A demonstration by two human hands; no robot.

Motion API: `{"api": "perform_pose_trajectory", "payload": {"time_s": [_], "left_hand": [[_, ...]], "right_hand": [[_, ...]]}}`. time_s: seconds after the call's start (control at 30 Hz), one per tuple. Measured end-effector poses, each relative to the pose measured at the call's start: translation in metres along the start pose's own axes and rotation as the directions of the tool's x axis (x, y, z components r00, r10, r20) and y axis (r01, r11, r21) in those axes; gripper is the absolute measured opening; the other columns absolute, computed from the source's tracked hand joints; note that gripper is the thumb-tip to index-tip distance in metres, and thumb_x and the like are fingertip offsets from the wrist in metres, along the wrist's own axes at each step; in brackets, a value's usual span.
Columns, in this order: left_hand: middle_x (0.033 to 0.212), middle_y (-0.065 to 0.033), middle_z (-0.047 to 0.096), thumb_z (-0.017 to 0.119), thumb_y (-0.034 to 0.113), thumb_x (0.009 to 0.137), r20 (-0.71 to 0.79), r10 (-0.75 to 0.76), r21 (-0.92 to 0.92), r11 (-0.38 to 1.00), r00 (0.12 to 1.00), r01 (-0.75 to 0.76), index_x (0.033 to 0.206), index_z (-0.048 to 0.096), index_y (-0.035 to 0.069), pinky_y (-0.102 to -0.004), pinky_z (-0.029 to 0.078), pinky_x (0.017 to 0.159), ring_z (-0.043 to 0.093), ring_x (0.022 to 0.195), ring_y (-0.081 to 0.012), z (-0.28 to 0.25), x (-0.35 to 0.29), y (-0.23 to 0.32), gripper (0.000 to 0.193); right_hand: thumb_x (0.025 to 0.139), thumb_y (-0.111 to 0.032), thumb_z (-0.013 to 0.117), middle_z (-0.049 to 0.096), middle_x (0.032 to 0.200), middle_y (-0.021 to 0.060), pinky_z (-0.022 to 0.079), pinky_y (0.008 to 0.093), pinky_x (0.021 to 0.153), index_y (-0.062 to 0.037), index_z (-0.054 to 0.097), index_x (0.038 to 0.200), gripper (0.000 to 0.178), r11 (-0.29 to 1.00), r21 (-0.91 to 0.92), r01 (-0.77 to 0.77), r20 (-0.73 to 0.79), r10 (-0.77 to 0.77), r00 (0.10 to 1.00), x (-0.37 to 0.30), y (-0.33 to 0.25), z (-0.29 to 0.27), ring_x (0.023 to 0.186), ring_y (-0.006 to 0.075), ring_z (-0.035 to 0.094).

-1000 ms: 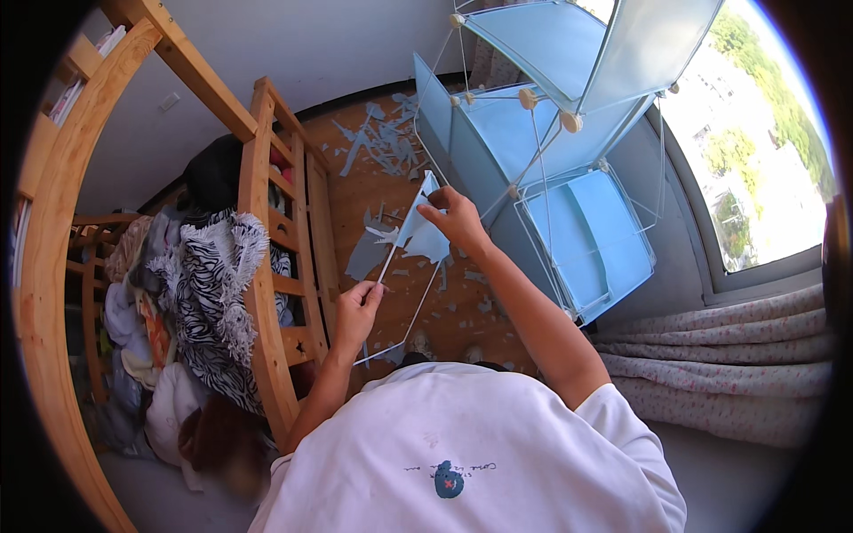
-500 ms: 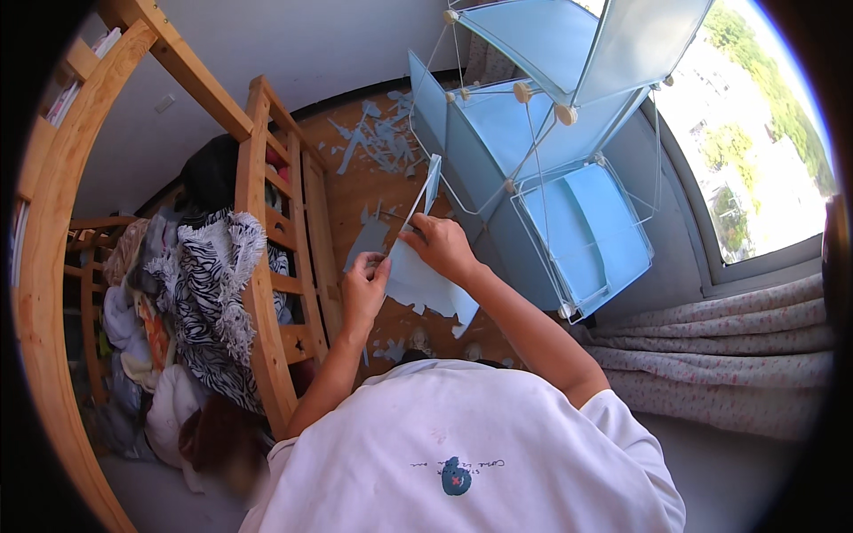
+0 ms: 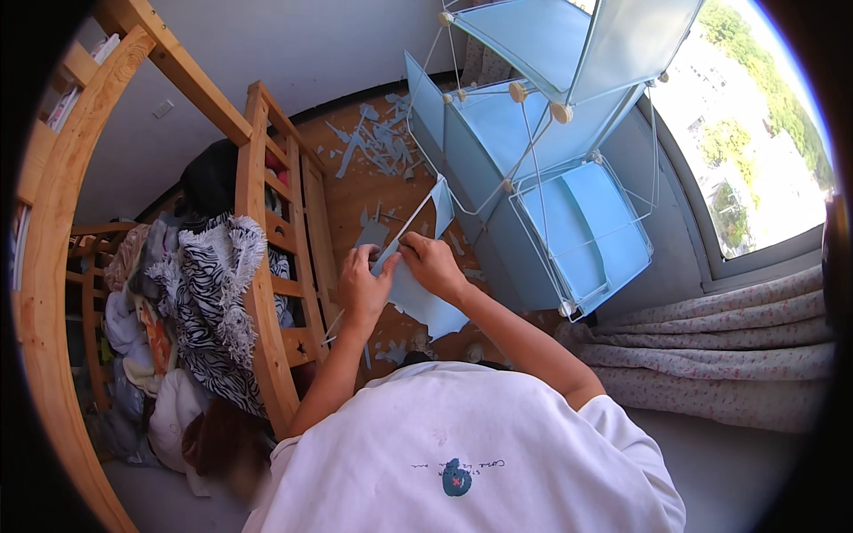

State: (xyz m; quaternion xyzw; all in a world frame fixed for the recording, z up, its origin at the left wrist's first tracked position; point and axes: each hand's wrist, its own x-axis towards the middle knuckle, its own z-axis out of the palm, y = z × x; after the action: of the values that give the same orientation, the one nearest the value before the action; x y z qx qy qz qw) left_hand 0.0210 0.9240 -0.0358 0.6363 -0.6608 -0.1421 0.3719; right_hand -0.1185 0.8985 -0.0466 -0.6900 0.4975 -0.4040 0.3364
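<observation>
Head view | torn light-blue sheet (image 3: pixel 428 304) on white wire rod (image 3: pixel 418 210): at the hands, above wooden floor (image 3: pixel 348 199) | rod axis: near left to far right | left hand (image 3: pixel 362 286), right hand (image 3: pixel 434 266): both pinching sheet's edge, right nearer rod's far end

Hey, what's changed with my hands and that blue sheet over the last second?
Your right hand came back toward you, close to your left hand, which edged slightly forward. The blue sheet now spreads nearer your body. The blue shelf and striped blanket stayed put.
</observation>
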Motion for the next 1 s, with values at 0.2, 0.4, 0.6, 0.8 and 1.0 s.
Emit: {"api": "perform_pose_trajectory", "payload": {"time_s": [0.2,0.4,0.6,0.8,1.0], "left_hand": [[0.083,-0.0141,0.058,0.063,0.004,0.077,0.04,0.113,-0.215,0.971,0.993,-0.102,0.091,0.057,0.001,-0.0354,0.047,0.067,0.058,0.075,-0.03,0.01,0.015,0.006,0.016],[0.083,-0.0147,0.053,0.054,0.005,0.083,-0.067,0.258,0.101,0.963,0.964,-0.25,0.085,0.054,0.0,-0.0402,0.044,0.067,0.054,0.077,-0.0331,0.009,0.008,0.024,0.005],[0.085,-0.0144,0.052,0.053,0.009,0.084,-0.066,0.104,0.057,0.993,0.992,-0.101,0.087,0.053,0.001,-0.0399,0.044,0.066,0.054,0.078,-0.0329,0.015,0.005,0.021,0.009],[0.085,-0.0146,0.052,0.053,0.014,0.084,-0.081,0.158,0.083,0.985,0.984,-0.152,0.085,0.053,0.001,-0.0408,0.043,0.067,0.054,0.079,-0.034,0.016,0.004,0.014,0.013],[0.081,-0.0147,0.052,0.054,0.012,0.083,-0.09,0.141,0.005,0.99,0.986,-0.141,0.083,0.054,0.001,-0.0407,0.042,0.066,0.053,0.077,-0.0334,0.013,0.009,0.014,0.011]], "right_hand": [[0.077,-0.009,0.054,0.058,0.075,0.0228,0.045,0.046,0.061,-0.0005,0.055,0.083,0.01,1.0,0.0,0.015,-0.092,-0.015,0.996,-0.004,0.01,0.014,0.073,0.0408,0.056],[0.079,-0.008,0.053,0.056,0.069,0.0204,0.044,0.0448,0.057,-0.0001,0.05,0.076,0.009,0.999,-0.008,0.036,-0.088,-0.037,0.995,-0.006,0.003,0.015,0.067,0.0393,0.056],[0.08,-0.01,0.053,0.057,0.068,0.0201,0.045,0.0449,0.055,-0.0005,0.049,0.075,0.011,0.999,-0.036,0.017,-0.171,-0.023,0.985,-0.006,0.0,0.017,0.065,0.0392,0.057],[0.081,-0.015,0.052,0.057,0.069,0.0213,0.045,0.0462,0.057,-0.0008,0.049,0.076,0.015,1.0,-0.019,-0.021,-0.136,0.018,0.991,-0.005,-0.001,0.022,0.066,0.0394,0.057],[0.083,-0.016,0.05,0.056,0.068,0.0231,0.044,0.0473,0.057,-0.0002,0.048,0.079,0.016,0.998,-0.008,-0.059,-0.118,0.058,0.991,0.003,0.002,0.023,0.067,0.0414,0.056]]}}
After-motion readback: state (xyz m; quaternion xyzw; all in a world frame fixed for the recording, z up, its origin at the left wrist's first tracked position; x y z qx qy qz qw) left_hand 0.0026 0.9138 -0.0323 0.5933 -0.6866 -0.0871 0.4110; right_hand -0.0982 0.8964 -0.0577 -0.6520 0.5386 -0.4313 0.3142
